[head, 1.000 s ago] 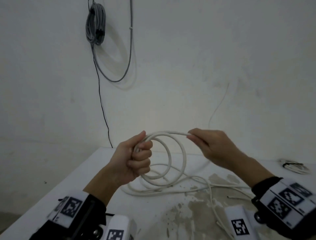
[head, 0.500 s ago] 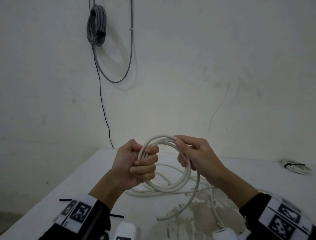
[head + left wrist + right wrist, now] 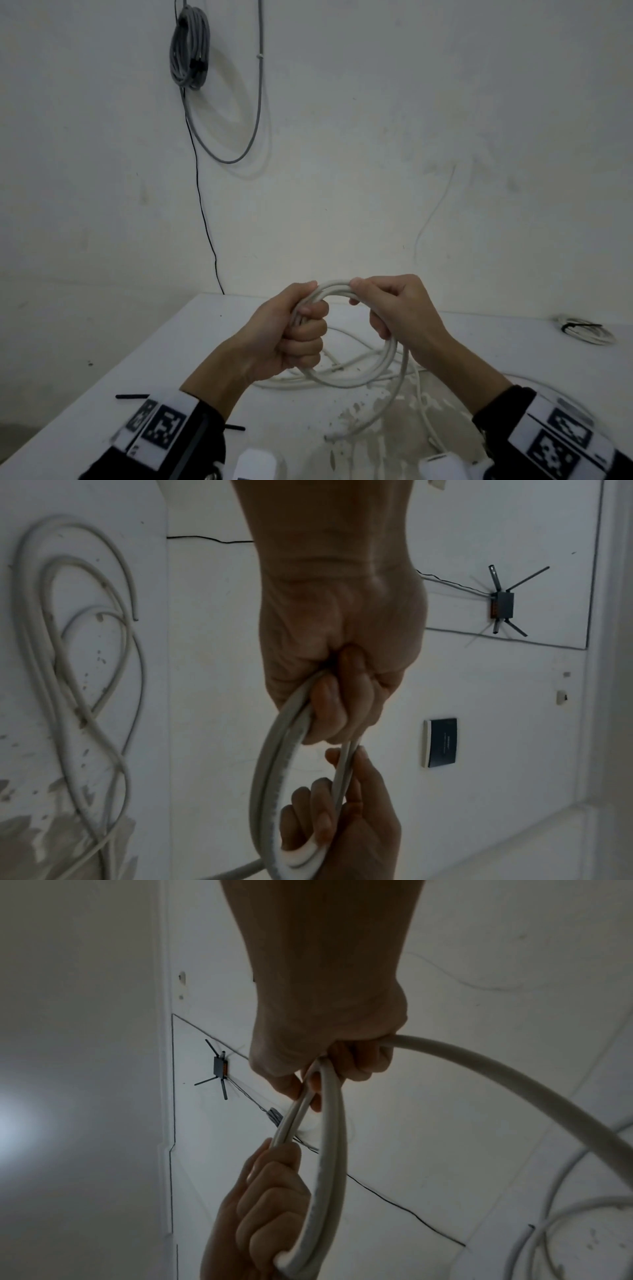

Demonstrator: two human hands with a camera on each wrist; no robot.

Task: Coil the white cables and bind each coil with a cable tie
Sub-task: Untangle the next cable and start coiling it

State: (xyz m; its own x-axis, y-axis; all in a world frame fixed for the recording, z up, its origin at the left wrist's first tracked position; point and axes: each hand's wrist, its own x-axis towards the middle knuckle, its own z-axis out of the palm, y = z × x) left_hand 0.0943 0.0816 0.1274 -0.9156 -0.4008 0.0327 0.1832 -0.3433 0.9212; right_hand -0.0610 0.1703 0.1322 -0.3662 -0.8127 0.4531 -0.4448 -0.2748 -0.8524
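Note:
A white cable coil (image 3: 346,383) of a few loops is held upright above the table between both hands. My left hand (image 3: 301,337) grips the coil's left side in a fist, thumb on top. My right hand (image 3: 383,308) holds the upper right arc, thumb and fingers curled round the strands. The cable's free tail (image 3: 394,397) hangs from the coil toward the table. In the left wrist view my left hand (image 3: 342,685) clasps the coil (image 3: 268,764), and the right hand (image 3: 346,821) is below it. In the right wrist view the right hand (image 3: 329,1047) grips the coil (image 3: 330,1150).
More loose white cables (image 3: 363,359) lie tangled on the white table (image 3: 507,346) under the coil. Two black cable ties (image 3: 132,396) (image 3: 234,427) lie at the front left. A bound white coil (image 3: 587,334) sits far right. A grey cable bundle (image 3: 189,48) hangs on the wall.
My right hand brought a stretched length of cable in toward the left hand, laid it on the coil as another loop and now grips the coil's right side. The tail got shorter.

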